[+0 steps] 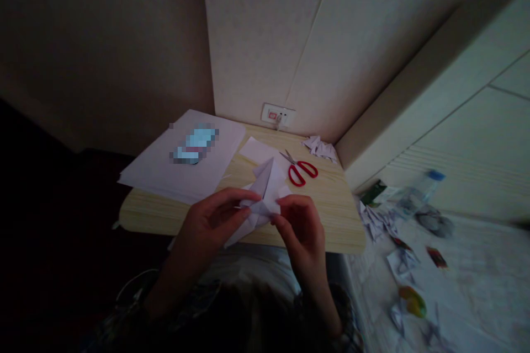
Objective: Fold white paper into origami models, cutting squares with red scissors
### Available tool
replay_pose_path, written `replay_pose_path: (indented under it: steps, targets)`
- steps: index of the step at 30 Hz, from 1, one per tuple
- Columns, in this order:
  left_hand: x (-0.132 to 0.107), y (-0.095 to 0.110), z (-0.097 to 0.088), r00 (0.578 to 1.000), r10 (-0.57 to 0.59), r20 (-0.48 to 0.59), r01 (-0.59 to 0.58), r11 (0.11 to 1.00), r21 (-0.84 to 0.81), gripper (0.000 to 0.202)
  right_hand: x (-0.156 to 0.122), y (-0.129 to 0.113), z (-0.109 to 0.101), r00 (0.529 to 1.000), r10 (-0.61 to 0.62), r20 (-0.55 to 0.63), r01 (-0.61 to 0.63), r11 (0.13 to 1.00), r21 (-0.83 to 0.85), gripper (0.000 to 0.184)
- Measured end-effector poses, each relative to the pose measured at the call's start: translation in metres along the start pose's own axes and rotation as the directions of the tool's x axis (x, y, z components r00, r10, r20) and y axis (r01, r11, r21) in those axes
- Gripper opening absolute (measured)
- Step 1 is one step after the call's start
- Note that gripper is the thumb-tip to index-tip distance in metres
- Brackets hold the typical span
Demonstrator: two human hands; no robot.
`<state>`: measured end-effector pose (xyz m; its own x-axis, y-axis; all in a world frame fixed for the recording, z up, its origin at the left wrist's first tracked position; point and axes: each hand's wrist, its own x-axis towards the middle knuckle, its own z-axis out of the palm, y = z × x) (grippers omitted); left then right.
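A sheet of white paper folded into a pointed origami shape (269, 183) is held over the front part of the small wooden table. My left hand (217, 215) pinches its left side between thumb and fingers. On the right side, my right hand (302, 223) grips the paper's edge the same way. Just beyond the folded paper lie red-handled scissors (298, 170), their blades slightly apart. Under and beside them is a loose piece of white paper (259, 150).
A stack of white paper (207, 176) with a pixelated phone (194, 144) covers the left of the table (331, 215). Crumpled-looking folded papers (321, 149) lie at the back right, below a wall socket (278, 115). A plastic bottle (420, 193) and a yellow-green fruit (413, 301) are on the surface at right.
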<state>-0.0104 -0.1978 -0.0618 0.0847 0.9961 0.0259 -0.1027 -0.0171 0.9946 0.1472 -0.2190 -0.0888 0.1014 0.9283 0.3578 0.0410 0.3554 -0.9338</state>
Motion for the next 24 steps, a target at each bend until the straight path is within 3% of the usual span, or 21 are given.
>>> replay_pose_path:
  steps: [4,8,10,12,14,16,19,24]
  targets:
    - [0.002,-0.008,0.002,0.996,0.085,-0.034,-0.084,0.996,0.036,0.011,-0.001,0.004,0.007,0.990,-0.058,-0.132,0.048,0.996,-0.078,0.026]
    - [0.004,-0.012,0.001,0.984,0.172,-0.033,-0.168,0.980,0.105,0.009,-0.003,0.006,0.006,0.950,-0.256,-0.180,0.185,0.923,-0.339,0.029]
    - [0.004,-0.011,0.000,0.994,0.102,-0.029,-0.103,0.995,-0.017,0.021,-0.003,0.006,0.003,0.932,-0.342,-0.122,0.267,0.874,-0.406,0.025]
    - [0.003,-0.007,0.001,0.996,-0.084,0.008,0.084,0.977,-0.198,0.040,-0.002,0.004,-0.001,0.911,-0.407,-0.068,0.346,0.844,-0.410,0.023]
    - [0.002,-0.003,0.002,0.959,-0.268,0.087,0.282,0.911,-0.300,0.049,0.000,0.002,-0.005,0.895,-0.444,-0.043,0.393,0.830,-0.396,0.024]
    - [0.000,0.001,0.002,0.924,-0.352,0.152,0.383,0.870,-0.310,0.041,0.001,0.002,-0.007,0.886,-0.462,-0.034,0.413,0.821,-0.393,0.025]
    - [0.000,0.006,0.004,0.911,-0.390,0.135,0.412,0.871,-0.267,0.026,0.001,0.002,-0.008,0.883,-0.469,-0.008,0.428,0.814,-0.393,0.026]
    - [0.000,0.010,0.008,0.905,-0.418,0.080,0.422,0.859,-0.288,0.031,-0.002,0.000,-0.009,0.887,-0.452,0.089,0.453,0.821,-0.347,0.030]
